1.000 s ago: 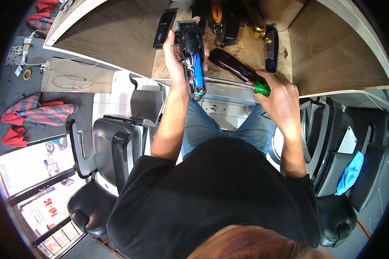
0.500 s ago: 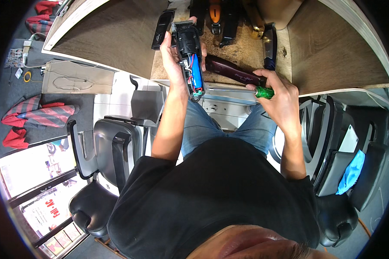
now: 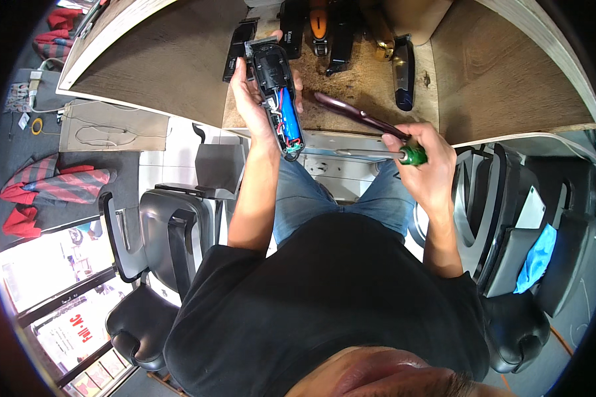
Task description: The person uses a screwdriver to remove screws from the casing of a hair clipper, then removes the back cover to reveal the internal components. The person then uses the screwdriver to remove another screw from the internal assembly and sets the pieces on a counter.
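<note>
Head view: holding opened hair clipper [image 3: 267,69] in left hand [image 3: 250,109], fingers wrapped around both sides, blue battery [image 3: 289,118] facing up, long axis pointing away from body, blade end tipped left. Pinching dark red cover [image 3: 356,112] and green-handled screwdriver [image 3: 414,155] together in right hand [image 3: 432,162]. Cover right of clipper, slanting up-left toward it, apart; left hand nearer cover's free end. Screwdriver shaft pointing left, clear of clipper.

Wooden shelf [image 3: 367,89], orange clipper [image 3: 318,26], black clippers [image 3: 340,46] on it
</note>
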Action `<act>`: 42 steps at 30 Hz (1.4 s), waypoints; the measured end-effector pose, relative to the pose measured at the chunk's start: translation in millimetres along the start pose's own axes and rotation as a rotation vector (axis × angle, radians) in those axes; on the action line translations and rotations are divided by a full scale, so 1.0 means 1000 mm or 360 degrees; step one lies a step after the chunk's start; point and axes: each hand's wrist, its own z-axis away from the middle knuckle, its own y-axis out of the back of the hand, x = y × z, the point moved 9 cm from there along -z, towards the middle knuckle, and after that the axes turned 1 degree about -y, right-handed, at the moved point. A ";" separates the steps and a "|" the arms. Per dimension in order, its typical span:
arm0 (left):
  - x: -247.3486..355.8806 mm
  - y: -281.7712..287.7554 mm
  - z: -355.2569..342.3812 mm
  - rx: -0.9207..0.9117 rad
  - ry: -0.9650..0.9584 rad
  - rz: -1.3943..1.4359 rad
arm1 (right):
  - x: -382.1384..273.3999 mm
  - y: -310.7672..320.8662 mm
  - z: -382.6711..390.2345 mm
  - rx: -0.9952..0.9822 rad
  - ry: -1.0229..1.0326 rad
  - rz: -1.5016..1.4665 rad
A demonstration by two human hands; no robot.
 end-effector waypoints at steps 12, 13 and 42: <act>-0.014 -0.016 0.002 -0.0196 0.0200 -0.0361 | 0.041 0.014 0.049 0.0763 -0.0491 -0.0627; -0.017 -0.018 0.003 -0.0211 0.0245 -0.0430 | 0.045 0.012 0.050 0.0748 -0.0567 -0.0633; -0.024 -0.018 0.005 -0.0259 0.0362 -0.0408 | 0.013 0.003 0.023 0.0435 -0.0250 -0.0220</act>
